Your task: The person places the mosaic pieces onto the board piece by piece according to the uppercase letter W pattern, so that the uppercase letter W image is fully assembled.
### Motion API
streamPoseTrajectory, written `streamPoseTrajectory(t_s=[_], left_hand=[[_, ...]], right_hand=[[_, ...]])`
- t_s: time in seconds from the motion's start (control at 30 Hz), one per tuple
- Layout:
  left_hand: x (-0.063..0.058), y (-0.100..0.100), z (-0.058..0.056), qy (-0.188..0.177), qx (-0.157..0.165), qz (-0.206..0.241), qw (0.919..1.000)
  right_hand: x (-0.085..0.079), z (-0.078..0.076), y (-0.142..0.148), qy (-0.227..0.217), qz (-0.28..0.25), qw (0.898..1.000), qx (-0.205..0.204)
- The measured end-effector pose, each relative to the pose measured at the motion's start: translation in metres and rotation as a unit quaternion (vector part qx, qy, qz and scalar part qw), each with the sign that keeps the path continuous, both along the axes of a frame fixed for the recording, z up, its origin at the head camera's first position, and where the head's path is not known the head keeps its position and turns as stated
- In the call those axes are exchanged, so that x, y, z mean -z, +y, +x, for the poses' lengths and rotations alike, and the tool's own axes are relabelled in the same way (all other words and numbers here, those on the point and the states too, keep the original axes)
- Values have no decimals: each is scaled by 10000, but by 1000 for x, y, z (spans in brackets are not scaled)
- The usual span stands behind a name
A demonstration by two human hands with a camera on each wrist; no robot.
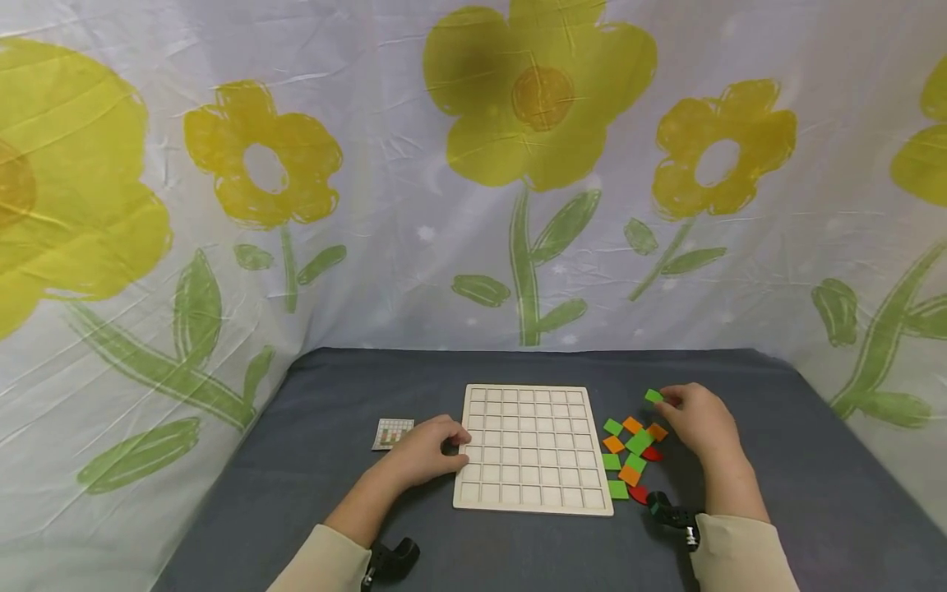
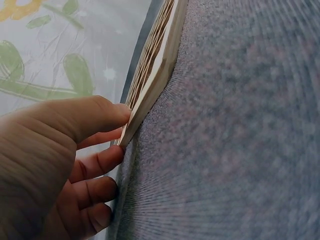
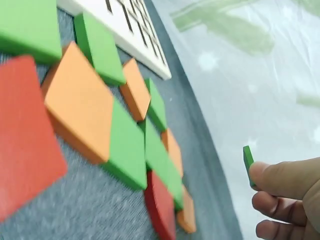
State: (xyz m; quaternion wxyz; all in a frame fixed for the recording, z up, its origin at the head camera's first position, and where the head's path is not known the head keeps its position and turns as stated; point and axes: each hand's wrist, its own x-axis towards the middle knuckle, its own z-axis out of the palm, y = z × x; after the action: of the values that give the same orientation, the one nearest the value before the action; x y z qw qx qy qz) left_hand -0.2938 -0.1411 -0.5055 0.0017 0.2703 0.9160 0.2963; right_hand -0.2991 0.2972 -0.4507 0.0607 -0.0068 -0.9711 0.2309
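Observation:
A pale wooden grid board [image 1: 533, 511] lies on the dark cloth. My left hand [image 1: 431, 450] holds its left edge, thumb and fingertips bent against the rim; in the left wrist view that hand [image 2: 65, 155] has its thumb against the wooden board [image 2: 150, 90]. My right hand [image 1: 699, 418] pinches a green tile [image 1: 653, 396] beyond the pile at the right. From the right wrist, the green tile [image 3: 248, 162] shows edge-on between thumb and fingers, lifted off the cloth. Beside the board lie loose green tiles [image 1: 617, 490], orange tiles [image 1: 629, 476] and red rounded pieces [image 1: 639, 494].
A small printed card [image 1: 390, 433] with a coloured grid pattern lies left of the board, just past the left hand. Dark cloth [image 1: 333, 386] covers the table. A white curtain [image 1: 399, 247] with yellow flowers hangs behind it. Each wrist wears a black camera mount [image 1: 392, 561].

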Motion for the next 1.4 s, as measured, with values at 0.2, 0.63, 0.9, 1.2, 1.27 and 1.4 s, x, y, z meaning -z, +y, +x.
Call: streamPoseTrajectory(t_s=[0.2, 0.63, 0.9, 1.2, 1.27, 1.4], left_hand=[[0, 1, 0, -48, 25, -23, 10000], [-1, 1, 1, -31, 74, -54, 10000], [0, 1, 0, -76, 36, -7, 10000], [1, 0, 0, -73, 50, 34, 10000], [1, 0, 0, -71, 64, 58, 9999], [1, 0, 0, -45, 71, 73, 9999]], right_hand=[[-10, 4, -15, 197, 53, 9998, -66], [-10, 0, -46, 256, 197, 9989, -345], [-8, 0, -66, 395, 383, 9970, -548], [0, -1, -86, 579, 486, 9901, -1179], [2, 0, -91, 584, 523, 9885, -1296], [6, 0, -99, 528, 637, 9862, -1436]])
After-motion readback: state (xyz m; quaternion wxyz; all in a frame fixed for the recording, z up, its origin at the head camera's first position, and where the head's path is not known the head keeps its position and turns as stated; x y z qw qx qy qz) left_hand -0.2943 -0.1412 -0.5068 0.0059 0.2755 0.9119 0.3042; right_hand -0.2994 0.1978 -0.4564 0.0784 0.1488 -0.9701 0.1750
